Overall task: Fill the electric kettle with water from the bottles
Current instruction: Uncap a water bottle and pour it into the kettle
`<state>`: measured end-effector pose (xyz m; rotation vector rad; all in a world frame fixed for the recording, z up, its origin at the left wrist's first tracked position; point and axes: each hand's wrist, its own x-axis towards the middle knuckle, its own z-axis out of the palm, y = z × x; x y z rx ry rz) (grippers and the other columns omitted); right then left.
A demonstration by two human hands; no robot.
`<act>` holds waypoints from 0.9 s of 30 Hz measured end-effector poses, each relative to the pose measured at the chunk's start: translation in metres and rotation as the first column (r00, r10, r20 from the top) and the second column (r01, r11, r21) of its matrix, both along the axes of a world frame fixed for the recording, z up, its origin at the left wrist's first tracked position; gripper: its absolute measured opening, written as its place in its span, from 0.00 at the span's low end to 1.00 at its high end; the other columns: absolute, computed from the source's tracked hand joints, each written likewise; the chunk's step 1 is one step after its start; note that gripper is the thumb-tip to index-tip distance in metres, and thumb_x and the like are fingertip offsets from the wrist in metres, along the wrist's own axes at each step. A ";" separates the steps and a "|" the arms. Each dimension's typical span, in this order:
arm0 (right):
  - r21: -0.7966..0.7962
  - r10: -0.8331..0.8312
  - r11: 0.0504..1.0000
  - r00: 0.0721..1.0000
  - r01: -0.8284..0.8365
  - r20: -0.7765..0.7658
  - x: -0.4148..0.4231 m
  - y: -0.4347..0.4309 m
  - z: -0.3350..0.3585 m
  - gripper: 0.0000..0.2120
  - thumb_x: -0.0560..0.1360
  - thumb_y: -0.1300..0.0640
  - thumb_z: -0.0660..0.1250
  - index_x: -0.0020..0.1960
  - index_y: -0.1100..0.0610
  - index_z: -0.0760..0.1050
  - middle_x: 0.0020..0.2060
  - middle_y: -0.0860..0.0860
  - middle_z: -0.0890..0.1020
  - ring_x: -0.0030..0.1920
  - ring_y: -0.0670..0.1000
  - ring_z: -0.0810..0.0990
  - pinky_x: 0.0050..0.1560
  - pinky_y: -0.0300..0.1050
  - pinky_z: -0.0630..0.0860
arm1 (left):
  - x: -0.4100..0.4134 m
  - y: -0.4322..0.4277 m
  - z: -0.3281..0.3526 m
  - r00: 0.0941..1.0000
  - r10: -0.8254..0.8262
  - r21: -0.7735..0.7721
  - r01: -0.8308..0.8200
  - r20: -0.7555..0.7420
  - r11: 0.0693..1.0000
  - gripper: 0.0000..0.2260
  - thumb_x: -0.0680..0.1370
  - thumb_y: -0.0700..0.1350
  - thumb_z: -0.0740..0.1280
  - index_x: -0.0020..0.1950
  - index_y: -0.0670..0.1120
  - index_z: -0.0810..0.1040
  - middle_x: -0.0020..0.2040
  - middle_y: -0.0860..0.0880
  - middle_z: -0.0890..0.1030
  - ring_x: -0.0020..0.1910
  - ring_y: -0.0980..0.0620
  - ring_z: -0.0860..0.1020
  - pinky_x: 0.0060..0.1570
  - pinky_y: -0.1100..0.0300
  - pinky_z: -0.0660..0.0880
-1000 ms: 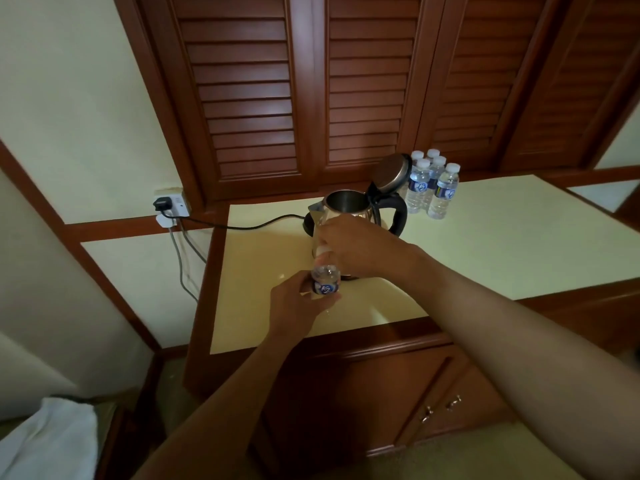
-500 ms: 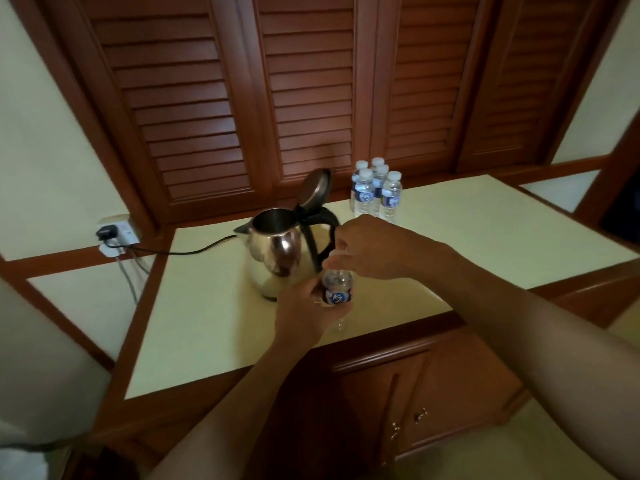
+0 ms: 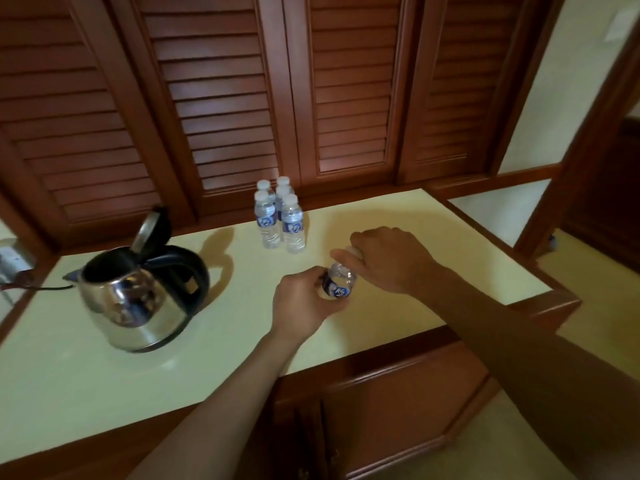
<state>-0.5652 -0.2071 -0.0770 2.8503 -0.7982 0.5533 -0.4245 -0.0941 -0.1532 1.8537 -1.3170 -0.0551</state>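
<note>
A steel electric kettle with a black handle stands at the left of the cream counter, its lid tipped up and open. To its right, my left hand grips the body of a small clear water bottle with a blue label. My right hand is closed over that bottle's white cap. The bottle leans away from me. Several more capped bottles stand together at the back of the counter.
Brown louvred doors rise behind the counter. A black cord runs from the kettle to a wall socket at far left. Wooden cabinet doors sit below the counter's front edge.
The view has swung right, so the kettle now sits at the left. Both hands and the bottle have moved away from the kettle to its right; my right hand stays on the cap.
</note>
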 end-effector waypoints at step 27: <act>0.521 -0.296 0.854 0.830 0.008 0.472 0.028 -0.259 -0.075 0.22 0.69 0.44 0.76 0.57 0.55 0.77 0.46 0.46 0.83 0.41 0.46 0.81 0.44 0.41 0.77 | 0.026 -0.243 -0.076 0.934 -0.075 0.540 -0.135 0.348 0.831 0.44 0.74 0.77 0.44 0.81 0.50 0.57 0.82 0.46 0.55 0.82 0.45 0.49 0.79 0.47 0.49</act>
